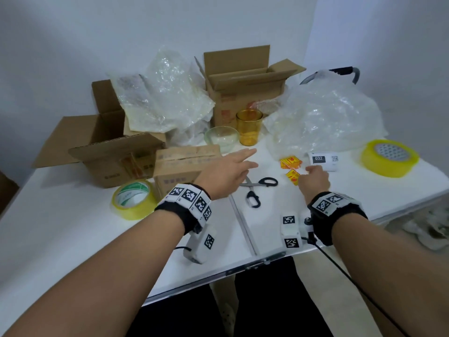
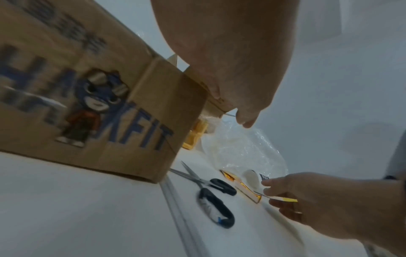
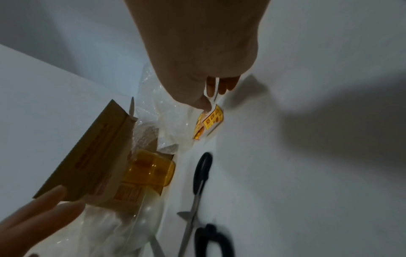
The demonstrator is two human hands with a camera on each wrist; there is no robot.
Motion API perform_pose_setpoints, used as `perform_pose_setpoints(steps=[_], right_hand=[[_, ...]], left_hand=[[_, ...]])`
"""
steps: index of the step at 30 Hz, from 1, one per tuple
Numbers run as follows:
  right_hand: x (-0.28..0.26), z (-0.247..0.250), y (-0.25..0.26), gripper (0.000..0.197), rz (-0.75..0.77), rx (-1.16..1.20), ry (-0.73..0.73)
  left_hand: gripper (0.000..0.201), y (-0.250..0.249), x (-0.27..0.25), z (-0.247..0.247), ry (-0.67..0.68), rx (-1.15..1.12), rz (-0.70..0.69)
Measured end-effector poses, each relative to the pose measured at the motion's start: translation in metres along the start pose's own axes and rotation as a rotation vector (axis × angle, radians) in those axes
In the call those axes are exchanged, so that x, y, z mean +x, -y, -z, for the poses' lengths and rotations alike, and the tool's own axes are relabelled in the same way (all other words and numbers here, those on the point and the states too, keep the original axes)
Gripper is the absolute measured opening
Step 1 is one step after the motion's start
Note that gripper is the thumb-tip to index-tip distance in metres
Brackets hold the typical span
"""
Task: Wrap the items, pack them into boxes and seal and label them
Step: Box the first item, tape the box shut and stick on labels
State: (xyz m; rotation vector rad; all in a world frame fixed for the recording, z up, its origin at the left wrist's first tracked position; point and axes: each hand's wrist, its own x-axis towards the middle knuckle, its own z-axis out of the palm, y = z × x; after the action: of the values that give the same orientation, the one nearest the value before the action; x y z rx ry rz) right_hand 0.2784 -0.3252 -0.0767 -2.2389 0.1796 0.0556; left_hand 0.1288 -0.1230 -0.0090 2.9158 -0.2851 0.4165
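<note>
Both forearms reached fwd: right hand (image 1: 315, 180) pinched a yellow label (image 2: 285, 199) off the table (image 1: 73, 239); left hand (image 1: 227, 172), fingers straight, hovered beside the taped box (image 1: 184, 164), nearer it, label's target to its left.

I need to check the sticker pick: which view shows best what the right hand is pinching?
Right wrist: right hand pinches a yellow sticker, lifted edge plain. Left wrist shows it edge-on; head view hides it behind the knuckles.
</note>
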Motion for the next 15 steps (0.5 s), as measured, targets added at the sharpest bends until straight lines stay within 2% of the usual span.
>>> perform_pose_setpoints(steps=[3,6,10,12,15], right_hand=[[0.006,0.000,-0.009,0.043,0.045,-0.096,0.046],[0.009,-0.007,-0.012,0.047,0.071,-0.119,0.061],[0.011,-0.009,-0.012,0.027,0.059,-0.143,0.059],[0.007,-0.009,-0.007,0.021,0.110,-0.052,0.036],[-0.004,-0.006,0.013,0.017,0.195,0.171,-0.047]], left_hand=[[0.034,-0.004,0.018,-0.003,0.084,-0.049,0.065],[0.033,-0.003,0.028,-0.005,0.106,-0.074,0.087],[0.033,-0.004,0.032,0.001,0.085,-0.076,0.093],[0.033,-0.004,0.031,0.003,0.039,-0.113,0.117],[0.032,-0.003,0.030,0.008,-0.122,-0.290,0.224]])
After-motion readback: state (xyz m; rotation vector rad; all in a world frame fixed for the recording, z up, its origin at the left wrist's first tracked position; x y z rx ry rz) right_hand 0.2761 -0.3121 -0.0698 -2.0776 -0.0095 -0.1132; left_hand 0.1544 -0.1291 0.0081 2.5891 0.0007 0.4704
